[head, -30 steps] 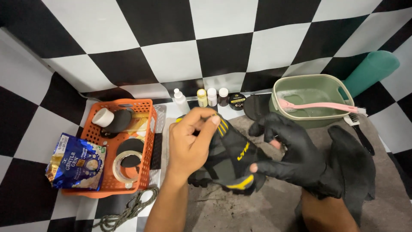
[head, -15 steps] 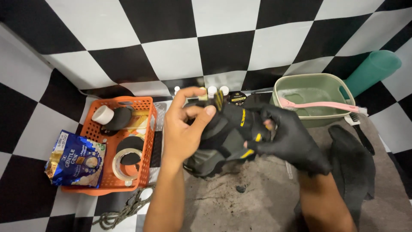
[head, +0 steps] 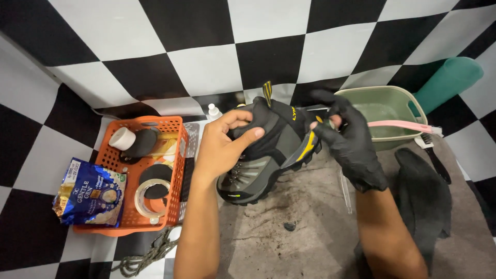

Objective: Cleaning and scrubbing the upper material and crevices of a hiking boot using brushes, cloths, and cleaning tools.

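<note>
A black and grey hiking boot (head: 268,155) with yellow accents is held up between both hands over a dirty grey mat (head: 310,222). My bare left hand (head: 222,147) grips its collar and tongue area from the left. My right hand (head: 349,144), in a black glove, pinches the heel end on the right. The boot's toe points down and left, sole toward the mat.
An orange basket (head: 178,170) at left holds tape rolls and dark round items; a blue pouch (head: 88,192) leans on it. A green basin (head: 385,111) with a pink-handled brush (head: 408,126) stands at right. A black cloth (head: 423,196) lies near it. Rope (head: 144,253) lies at the bottom.
The boot has been raised and turned, so its side and lacing now face me. Both hands shifted up with it, the gloved hand moving to the heel.
</note>
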